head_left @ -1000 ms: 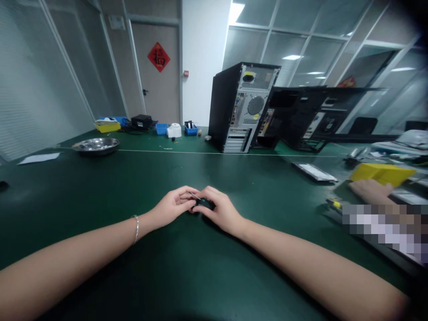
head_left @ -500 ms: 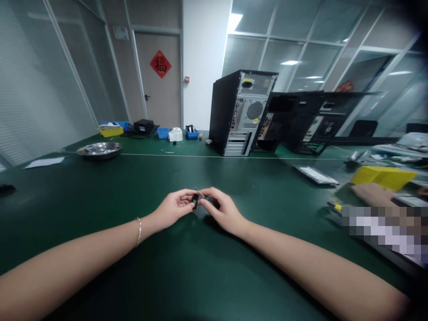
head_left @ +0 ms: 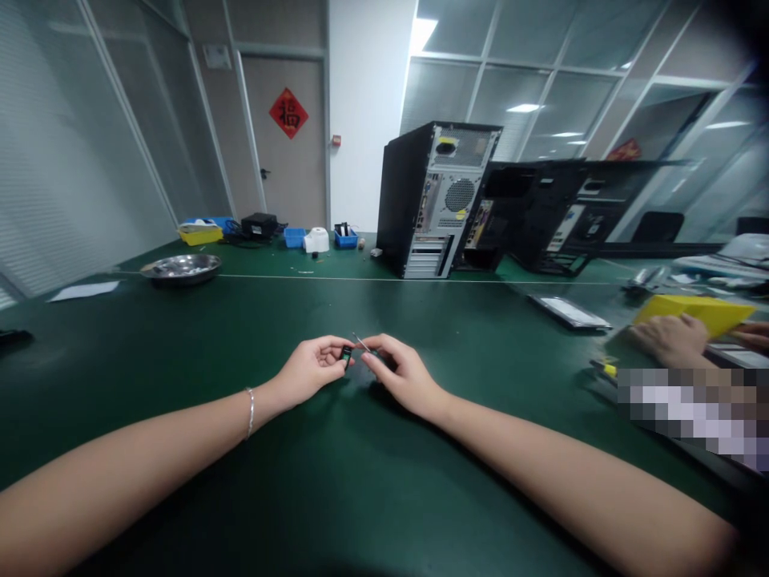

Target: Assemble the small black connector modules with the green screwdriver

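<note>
Between the fingertips and thumb of my left hand [head_left: 312,369] is a small black part with a green face [head_left: 347,356], too small to name exactly. A bracelet circles that wrist. Close beside it, my right hand [head_left: 401,373] is closed on a screwdriver [head_left: 361,343]; its thin metal shaft points up and left, and most of the handle is hidden by the fingers. The shaft's tip stands just right of the black and green part, apart from it. Both hands are over the middle of the green table [head_left: 324,481].
Computer cases [head_left: 438,200] stand at the back right. At the back left are a metal bowl [head_left: 186,270], small blue bins [head_left: 294,238] and a black adapter [head_left: 259,226]. A flat silver device [head_left: 569,312] lies right. Another person's hand [head_left: 673,340] touches a yellow object [head_left: 697,312].
My left hand has drawn slightly left, turning the green face of the small part more into view. The screwdriver has come a little away from it. The other person's hand has shifted.
</note>
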Demonstrator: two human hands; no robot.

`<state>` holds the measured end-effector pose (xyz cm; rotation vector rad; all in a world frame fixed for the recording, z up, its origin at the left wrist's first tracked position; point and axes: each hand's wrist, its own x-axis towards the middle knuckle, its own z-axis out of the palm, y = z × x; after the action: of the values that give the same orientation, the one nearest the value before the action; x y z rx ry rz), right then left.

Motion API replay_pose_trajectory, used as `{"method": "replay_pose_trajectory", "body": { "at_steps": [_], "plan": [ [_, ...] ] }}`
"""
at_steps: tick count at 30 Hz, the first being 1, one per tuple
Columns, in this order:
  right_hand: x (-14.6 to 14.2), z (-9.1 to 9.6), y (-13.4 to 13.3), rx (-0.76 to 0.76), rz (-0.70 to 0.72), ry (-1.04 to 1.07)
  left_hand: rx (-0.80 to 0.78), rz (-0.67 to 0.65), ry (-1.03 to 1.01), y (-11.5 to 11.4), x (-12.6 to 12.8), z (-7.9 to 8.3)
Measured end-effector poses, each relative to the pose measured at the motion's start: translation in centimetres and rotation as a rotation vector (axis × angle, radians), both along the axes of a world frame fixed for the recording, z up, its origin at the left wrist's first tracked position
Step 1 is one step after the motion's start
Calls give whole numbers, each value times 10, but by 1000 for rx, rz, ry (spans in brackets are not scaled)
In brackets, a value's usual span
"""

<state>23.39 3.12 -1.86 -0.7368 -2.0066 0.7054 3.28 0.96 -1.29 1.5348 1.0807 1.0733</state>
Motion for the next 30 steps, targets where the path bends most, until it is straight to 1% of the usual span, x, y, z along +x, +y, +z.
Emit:
{"method": "replay_pose_trajectory", "body": {
  "at_steps": [3, 6, 11, 15, 20, 25, 30],
  "plan": [
    [0, -2, 2, 37, -12, -6, -20, -19, -48, 2, -2, -1],
    [1, -3, 4, 46, -9, -3, -24, -5, -83, 3, -3, -3],
    [1, -3, 4, 61, 2, -10, 12, 28, -59, 5, -3, -4],
    [1, 0, 2, 38, -47, -25, -2, 60, -63, 6, -4, -5],
    [1, 1, 2, 18, -113, -85, 33, 84, -9, 5, -5, -4],
    [1, 1, 0, 33, -142, -172, 21, 56, 39, 5, -6, -3],
    [1, 3, -1, 32, -178, -263, 73, 79, 118, 2, -6, 0]
  ]
}}
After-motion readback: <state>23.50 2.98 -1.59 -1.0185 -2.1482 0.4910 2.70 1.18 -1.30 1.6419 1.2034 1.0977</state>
